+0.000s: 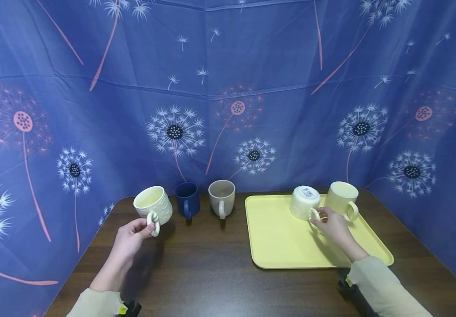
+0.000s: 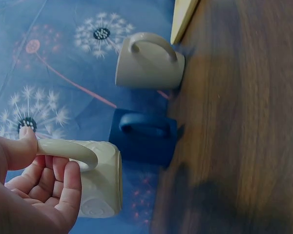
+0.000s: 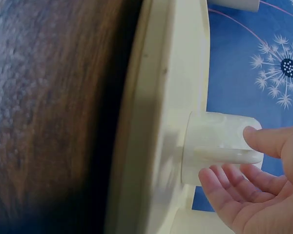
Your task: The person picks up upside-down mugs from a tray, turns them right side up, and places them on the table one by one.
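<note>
In the head view my left hand (image 1: 128, 241) pinches the handle of a cream embossed mug (image 1: 153, 203), holding it tilted with its mouth up. The left wrist view shows that mug (image 2: 105, 187) off the tabletop, thumb on one side of the handle and curled fingers on the other. My right hand (image 1: 332, 226) is at the handle of a white mug (image 1: 304, 203) that stands upside down on a yellow tray (image 1: 275, 237). In the right wrist view, thumb and loosely bent fingers lie either side of the handle of that white mug (image 3: 219, 131), with gaps visible.
A dark blue mug (image 1: 187, 200) and a grey-beige mug (image 1: 222, 198) stand upright at the back of the brown wooden table (image 1: 212, 273). Beside the upturned mug, a cream mug (image 1: 342, 198) stands upright on the tray. A blue dandelion-print cloth (image 1: 291, 132) hangs behind the table.
</note>
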`<state>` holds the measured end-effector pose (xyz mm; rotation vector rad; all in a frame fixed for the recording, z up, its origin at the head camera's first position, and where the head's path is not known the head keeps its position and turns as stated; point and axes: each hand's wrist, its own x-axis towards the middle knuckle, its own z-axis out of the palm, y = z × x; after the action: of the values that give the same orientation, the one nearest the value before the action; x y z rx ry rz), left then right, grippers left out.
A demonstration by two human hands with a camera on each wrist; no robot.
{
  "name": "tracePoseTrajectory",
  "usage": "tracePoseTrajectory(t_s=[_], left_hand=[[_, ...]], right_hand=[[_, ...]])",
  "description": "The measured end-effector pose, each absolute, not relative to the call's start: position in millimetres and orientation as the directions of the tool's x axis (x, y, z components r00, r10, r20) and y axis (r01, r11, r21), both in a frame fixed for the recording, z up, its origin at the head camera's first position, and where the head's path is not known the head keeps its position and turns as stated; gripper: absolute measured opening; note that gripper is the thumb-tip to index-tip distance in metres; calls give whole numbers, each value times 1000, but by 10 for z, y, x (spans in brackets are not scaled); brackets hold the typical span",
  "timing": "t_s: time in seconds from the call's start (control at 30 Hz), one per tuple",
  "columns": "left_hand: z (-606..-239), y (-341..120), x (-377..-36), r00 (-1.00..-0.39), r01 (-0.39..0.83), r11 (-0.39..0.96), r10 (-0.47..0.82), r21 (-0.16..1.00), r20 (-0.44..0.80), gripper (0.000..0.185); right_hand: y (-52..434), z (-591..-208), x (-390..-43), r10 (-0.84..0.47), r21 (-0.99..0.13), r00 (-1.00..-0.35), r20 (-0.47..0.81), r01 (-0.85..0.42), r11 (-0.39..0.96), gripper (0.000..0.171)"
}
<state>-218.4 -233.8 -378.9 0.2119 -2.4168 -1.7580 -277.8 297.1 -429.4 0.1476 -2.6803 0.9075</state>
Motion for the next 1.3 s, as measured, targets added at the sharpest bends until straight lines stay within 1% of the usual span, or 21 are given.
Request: tracePoseTrajectory(t_s=[0.17,0.3,0.5,0.73,1.07,1.3], left_hand=[[-3853,-2424,-2293,-976,-37,318,-216,947,34,30],[-3909,-2509,-2390,-974,-50,338,-225,940,29,30],[-3984,-2614,-2512,-977,-90,328,-211,940,-20,32],[-4069,-2698,-2687,-980,-97,288,-192,953,-41,34],[-4120,-2722,-2851,-978,-132,317,-194,939,-72,35],[-4138,-2701,-2957,-978,-136,352,-197,926,-69,29]], right_hand=[[2993,-4317,-2778,35,-586,-959,281,-143,797,36],[2990,-4311,-2778,57,-583,-959,279,-122,804,31],[3001,-4306,-2790,70,-595,-960,270,-110,796,26],[3013,-4315,-2799,57,-602,-959,277,-127,788,24],[2988,-4305,-2815,52,-620,-966,254,-122,775,25],[2991,-4302,-2822,46,-625,-971,233,-114,772,25]])
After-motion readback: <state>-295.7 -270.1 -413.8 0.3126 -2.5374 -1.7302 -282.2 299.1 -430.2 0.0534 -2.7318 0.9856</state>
